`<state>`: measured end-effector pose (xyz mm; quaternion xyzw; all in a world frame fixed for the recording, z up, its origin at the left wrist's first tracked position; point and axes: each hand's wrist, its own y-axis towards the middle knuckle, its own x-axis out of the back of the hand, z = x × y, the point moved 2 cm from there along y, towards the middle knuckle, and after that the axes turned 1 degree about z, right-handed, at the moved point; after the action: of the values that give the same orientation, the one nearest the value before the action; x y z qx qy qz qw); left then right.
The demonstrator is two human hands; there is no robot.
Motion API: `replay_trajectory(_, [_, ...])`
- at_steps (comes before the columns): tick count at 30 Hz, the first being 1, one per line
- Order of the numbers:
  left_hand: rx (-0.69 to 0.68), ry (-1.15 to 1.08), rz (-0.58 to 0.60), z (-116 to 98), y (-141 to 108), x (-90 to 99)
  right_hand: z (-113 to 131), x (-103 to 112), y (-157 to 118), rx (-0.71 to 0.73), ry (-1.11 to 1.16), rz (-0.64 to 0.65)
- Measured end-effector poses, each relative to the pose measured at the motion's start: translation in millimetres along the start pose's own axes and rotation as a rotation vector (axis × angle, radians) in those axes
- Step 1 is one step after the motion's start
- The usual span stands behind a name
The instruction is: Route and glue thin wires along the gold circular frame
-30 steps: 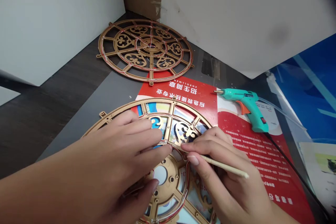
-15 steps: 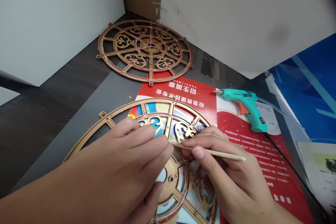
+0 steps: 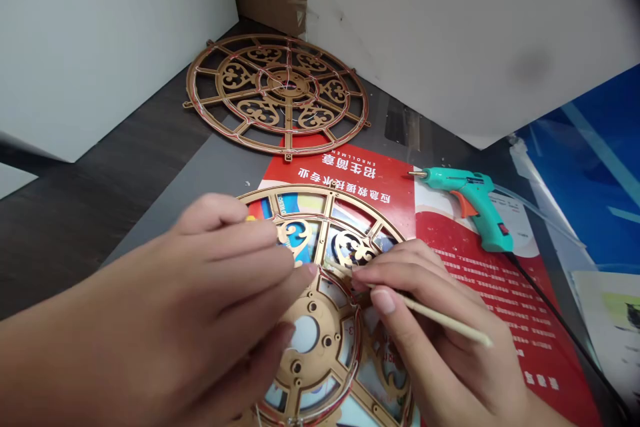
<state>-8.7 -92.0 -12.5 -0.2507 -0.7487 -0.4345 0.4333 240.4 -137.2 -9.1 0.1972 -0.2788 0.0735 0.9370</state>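
Observation:
A round gold-brown openwork frame (image 3: 327, 230) with scroll ornaments lies before me, with thin red and white wires along its rings. My right hand (image 3: 440, 320) pinches a thin pale stick (image 3: 445, 321) between thumb and fingers, its front end at the frame's inner ring. My left hand (image 3: 210, 293) hovers over the frame's left side, fingers curled and one fingertip near the inner ring. Whatever those fingers may hold is hidden. The left hand covers much of the frame's left part.
A second wired round frame (image 3: 289, 130) lies behind. To the right rests a teal glue gun (image 3: 470, 190) with an orange trigger and black cord (image 3: 560, 327). A red printed sheet (image 3: 450, 247) lies beneath. White panels (image 3: 115, 33) stand at the back.
My left hand has drawn back left, baring more of the frame's hub. My right hand has shifted slightly right, and the stick's rear end points lower.

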Motion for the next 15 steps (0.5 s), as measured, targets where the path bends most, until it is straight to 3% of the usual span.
replay_trajectory(4, [-0.027, 0.143, 0.044, 14.2, 5.4, 6.3, 6.0, 0.8, -5.0, 0.100, -0.107, 0.113])
replay_trajectory(8, [-0.096, 0.138, 0.016, 22.6, 9.5, 3.4, 6.8, 0.1, -12.5, 0.123, -0.163, 0.064])
replay_trajectory(15, [-0.117, 0.144, 0.025, 22.4, 9.2, 2.8, 4.2, -0.2, -8.6, 0.153, -0.197, 0.141])
